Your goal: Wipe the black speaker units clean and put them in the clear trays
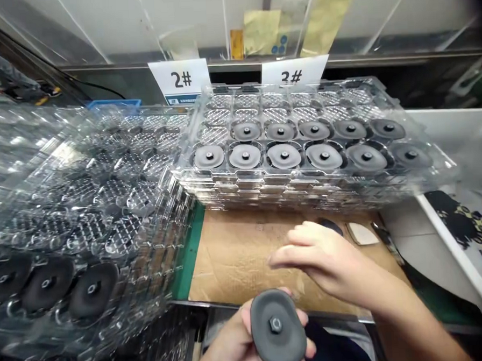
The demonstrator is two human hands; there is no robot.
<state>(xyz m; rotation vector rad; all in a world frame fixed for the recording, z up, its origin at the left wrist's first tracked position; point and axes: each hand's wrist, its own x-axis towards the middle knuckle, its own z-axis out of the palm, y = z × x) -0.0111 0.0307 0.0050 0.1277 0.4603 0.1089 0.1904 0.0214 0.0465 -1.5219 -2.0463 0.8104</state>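
Head view: your left fingers (310, 349) grip a disc (278, 329), your right fingers (289, 256) hang loosely parted, and the tray (276, 114) beyond them looks part-filled.

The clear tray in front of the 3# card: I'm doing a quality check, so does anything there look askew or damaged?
Nothing plainly stands out: the gray discs sit in pockets of the clear tray, studs up. The only irregularity: the front row has six, the second row five, skipping its leftmost pocket.
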